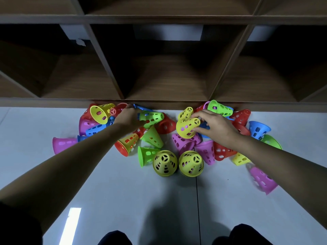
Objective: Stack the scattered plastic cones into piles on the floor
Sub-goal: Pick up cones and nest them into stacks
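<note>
Several perforated plastic cones in red, yellow, green, blue and pink lie scattered on the pale floor against the foot of a wooden shelf. My left hand (128, 119) grips a green cone (151, 119) lying on its side above the left heap. My right hand (215, 127) holds a yellow cone (187, 127) tilted on its side, with another yellow cone (185, 113) just behind it. Two yellow cones (165, 163) (191, 163) stand upright side by side nearest to me. A green cone (146, 155) lies next to them.
The brown wooden shelf unit (159, 101) with open compartments rises right behind the cones. A pink cone (263, 180) lies apart at the right and another pink cone (62, 144) at the far left. Bare floor tiles (123, 200) stretch toward my knees (115, 238).
</note>
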